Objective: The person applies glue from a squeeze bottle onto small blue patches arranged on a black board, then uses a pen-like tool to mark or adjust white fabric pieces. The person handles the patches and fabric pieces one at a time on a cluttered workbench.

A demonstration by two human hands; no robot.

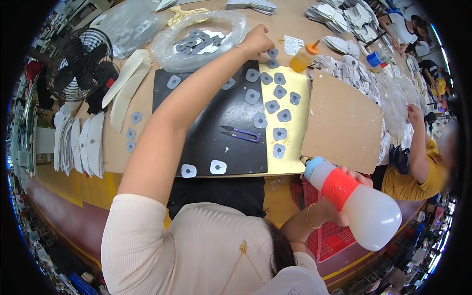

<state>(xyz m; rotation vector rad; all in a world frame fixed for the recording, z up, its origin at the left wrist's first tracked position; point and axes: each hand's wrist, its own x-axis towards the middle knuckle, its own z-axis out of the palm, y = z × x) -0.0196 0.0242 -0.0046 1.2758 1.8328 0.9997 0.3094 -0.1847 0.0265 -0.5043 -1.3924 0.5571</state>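
Observation:
My left hand [257, 42] reaches across the table with its fingers bent together. Its fingertips are at a small grey patch [273, 53] at the top of the yellow sheet [290, 160]; what they pinch, if anything, is hidden. My right hand [339, 206] grips a whitish squeeze bottle [372, 211] with a red band and light-blue cap, tilted with its nozzle toward the table edge. More grey patches with dark centres [280, 133] lie in loose rows on the yellow sheet. Others rest on the black mat [211, 147], beside purple thread snips [241, 133].
A clear plastic bag [169, 60] holds many grey pieces at the back. An orange-capped glue bottle [303, 58] stands by the yellow sheet. Cardboard [344, 123] lies right, near stacked white pieces [339, 19]. A black fan [79, 64] stands left; a person in yellow [413, 177] sits right.

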